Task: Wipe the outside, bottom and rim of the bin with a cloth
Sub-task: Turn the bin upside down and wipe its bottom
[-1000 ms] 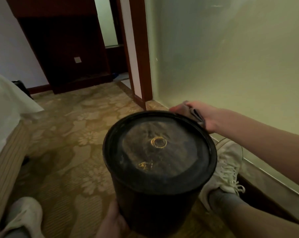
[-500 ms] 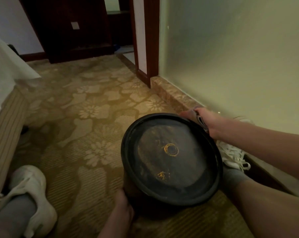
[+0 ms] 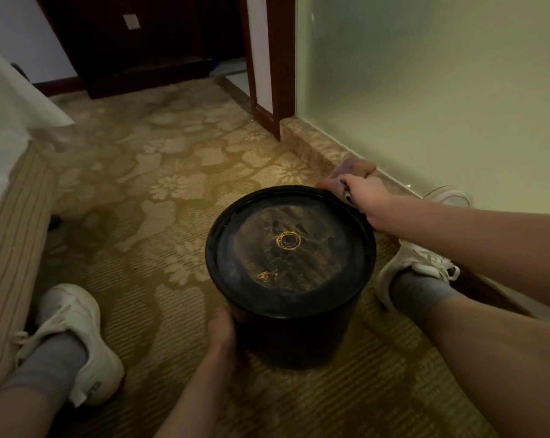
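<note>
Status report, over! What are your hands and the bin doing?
Left hand holds bin side. Right hand grips cloth at its upturned bottom edge. Nothing blocking.

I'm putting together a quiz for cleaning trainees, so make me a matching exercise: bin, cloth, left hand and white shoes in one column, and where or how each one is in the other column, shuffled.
1. bin
2. cloth
3. left hand
4. white shoes

A. gripped by the right hand at the bin's far edge
B. on the carpet, either side of the bin
C. upside down, base facing up
D. against the bin's near side wall

Pairs: 1-C, 2-A, 3-D, 4-B
</note>
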A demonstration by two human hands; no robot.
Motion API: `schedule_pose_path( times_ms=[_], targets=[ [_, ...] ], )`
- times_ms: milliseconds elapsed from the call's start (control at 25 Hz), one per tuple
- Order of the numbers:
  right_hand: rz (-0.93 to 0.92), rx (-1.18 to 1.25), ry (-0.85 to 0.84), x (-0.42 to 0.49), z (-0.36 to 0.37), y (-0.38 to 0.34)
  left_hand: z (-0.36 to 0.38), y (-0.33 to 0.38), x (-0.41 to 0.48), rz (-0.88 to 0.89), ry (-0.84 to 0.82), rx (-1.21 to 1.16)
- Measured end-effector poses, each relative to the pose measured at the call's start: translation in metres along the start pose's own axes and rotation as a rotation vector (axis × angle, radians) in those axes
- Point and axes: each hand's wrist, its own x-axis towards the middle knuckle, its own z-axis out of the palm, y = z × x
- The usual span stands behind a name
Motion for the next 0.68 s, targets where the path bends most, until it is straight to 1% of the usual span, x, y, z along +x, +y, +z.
schedule_pose_path(
  times_ms=[80,160,240,280,320,360,400,480,520,560,680],
  targets=[
    [-0.095,-0.13,-0.009,-0.011,-0.008,-0.008,-0.004,0.015,-0.015,0.051,-0.018,0.062],
    [-0.293,-0.294,0.002,-0.024,-0.031,-0.021,-0.008,0.049,-0.026,0.165,-0.021,0.13],
    [-0.548,-0.483,-0.032,-0.039,-0.057,-0.041,-0.001,0.108,-0.029,0.275,-0.102,0.226],
    [-0.66,-0.632,-0.043,-0.047,-0.069,-0.051,0.006,0.143,-0.032,0.313,-0.16,0.28],
    [-0.73,-0.767,-0.044,-0.055,-0.077,-0.06,0.014,0.174,-0.039,0.356,-0.22,0.352],
    [-0.758,-0.872,-0.046,-0.064,-0.083,-0.065,0.023,0.199,-0.05,0.399,-0.284,0.434],
    [-0.755,-0.948,-0.083,-0.074,-0.085,-0.064,0.03,0.213,-0.06,0.459,-0.33,0.537],
    [-0.718,-1.122,-0.236,-0.092,-0.081,-0.04,0.037,0.218,-0.074,0.58,-0.367,0.767],
    [-0.698,-1.221,-0.286,-0.097,-0.077,-0.028,0.037,0.212,-0.08,0.642,-0.371,0.856],
    [-0.685,-1.269,-0.294,-0.099,-0.074,-0.019,0.035,0.204,-0.084,0.694,-0.363,0.897],
    [-0.672,-1.241,-0.25,-0.091,-0.07,-0.023,0.023,0.179,-0.084,0.818,-0.351,0.823]
  ],
)
